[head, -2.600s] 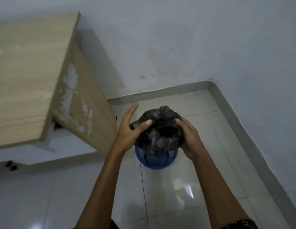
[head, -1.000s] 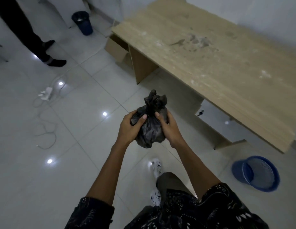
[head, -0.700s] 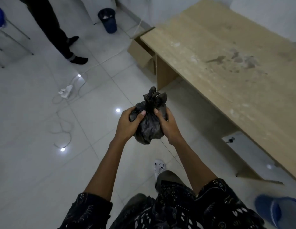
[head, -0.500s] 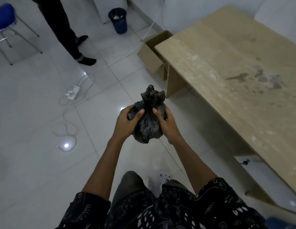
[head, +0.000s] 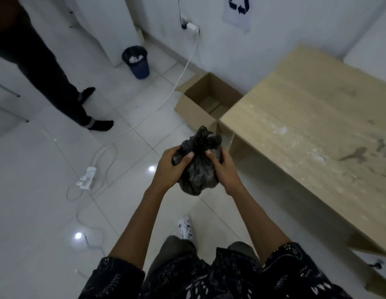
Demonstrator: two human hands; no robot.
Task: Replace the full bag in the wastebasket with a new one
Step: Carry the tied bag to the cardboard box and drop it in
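**Full bag in both hands, held over the floor**

Black bag [head: 198, 169], neck bunched and knotted at the top, is held in front of the person above the white tiled floor [head: 37, 212]. It touches nothing but the hands.

Left hand [head: 169, 167] is clamped on its left side, fingers curled round, thumb across the front just below the knot. Right hand [head: 224, 169] is clamped on the right side, thumb also on the front. Its fingers wrap behind the bag, out of sight. Both hands grip the upper half, and the bag's bottom hangs free below them.

Surroundings:
- Desk [head: 306, 137] to the right, light wood top, stained and scuffed.
- Open cardboard box [head: 200, 98] on the floor at the desk's far end, by the wall.
- Dark blue bin [head: 137, 61] farther back left, beside a white cabinet [head: 114, 29]. It has a dark liner and crumpled white paper inside.
- White cable [head: 177, 83] runs from a wall plug [head: 191, 26] across the floor to a power strip [head: 86, 174] left of the hands.
- Recycling sign [head: 239, 9] on the wall above the box.
- Second person's legs [head: 47, 78], dark trousers and dark socks, upper left.
- Wearer's white patterned shoe [head: 185, 227] on the floor, below the bag in view.
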